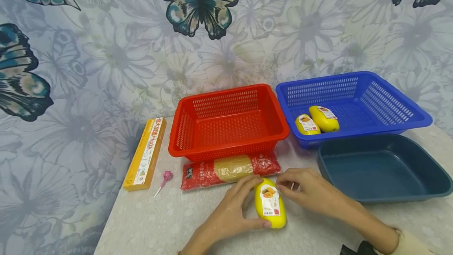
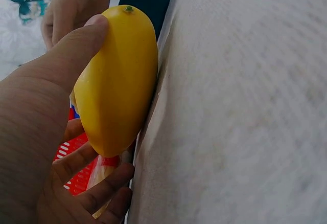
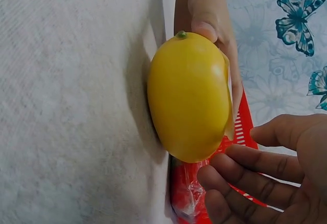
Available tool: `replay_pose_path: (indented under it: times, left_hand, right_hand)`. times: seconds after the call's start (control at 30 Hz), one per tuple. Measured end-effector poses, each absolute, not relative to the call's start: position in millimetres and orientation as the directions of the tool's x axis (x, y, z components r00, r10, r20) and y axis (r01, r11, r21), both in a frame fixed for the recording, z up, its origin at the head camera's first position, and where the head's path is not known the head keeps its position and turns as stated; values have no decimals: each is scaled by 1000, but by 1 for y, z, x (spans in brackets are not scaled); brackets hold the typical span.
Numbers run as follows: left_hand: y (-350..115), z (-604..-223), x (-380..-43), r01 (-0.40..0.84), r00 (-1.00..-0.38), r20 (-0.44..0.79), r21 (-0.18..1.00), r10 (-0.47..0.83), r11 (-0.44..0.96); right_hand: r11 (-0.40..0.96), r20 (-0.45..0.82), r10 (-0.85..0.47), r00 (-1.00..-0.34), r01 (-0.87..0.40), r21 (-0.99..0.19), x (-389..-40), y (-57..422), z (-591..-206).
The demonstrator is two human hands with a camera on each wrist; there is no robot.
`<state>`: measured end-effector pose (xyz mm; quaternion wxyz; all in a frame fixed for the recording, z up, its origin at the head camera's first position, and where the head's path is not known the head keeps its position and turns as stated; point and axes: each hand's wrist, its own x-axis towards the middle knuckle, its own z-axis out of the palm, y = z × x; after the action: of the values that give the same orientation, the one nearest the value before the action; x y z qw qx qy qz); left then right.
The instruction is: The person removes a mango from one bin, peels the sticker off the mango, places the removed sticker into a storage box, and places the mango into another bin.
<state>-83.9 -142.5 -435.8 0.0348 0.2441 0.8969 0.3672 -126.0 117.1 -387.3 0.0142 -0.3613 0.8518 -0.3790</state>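
My left hand [image 1: 231,209] holds a yellow mango [image 1: 260,207] lying on the table. Its thumb [image 2: 82,45] presses the near end, and the fingers reach round the far end. A white label with a fruit picture [image 1: 270,202] covers the mango's top; one edge of it stands slightly away from the skin in the right wrist view. Beside the mango's right side is my right hand [image 1: 311,192], thumb and index finger close together. The right wrist view shows those fingers [image 3: 265,157] loosely bent, with nothing seen held between them.
Behind the hands lies a red noodle packet [image 1: 205,174], against a red basket [image 1: 226,154]. A blue basket [image 1: 400,127] holds two labelled mangoes [image 1: 327,123]. At right stands a dark teal tub [image 1: 385,198]. A pasta box [image 1: 134,168] and a pink lollipop [image 1: 167,176] lie left.
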Motion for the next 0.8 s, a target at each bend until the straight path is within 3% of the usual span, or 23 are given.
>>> replay_pose_path:
  times: [0.53,0.8]
  left_hand:
    - [-143,-437,-84,411,-877,110,676,468,612]
    - [-143,-436,-85,433,-873,129,650,471,624]
  right_hand:
    - [483,191,-618,-762,-560,-673,-127,112,-390]
    - [446,166,-611,-774,-510,-735,-128,108,-389]
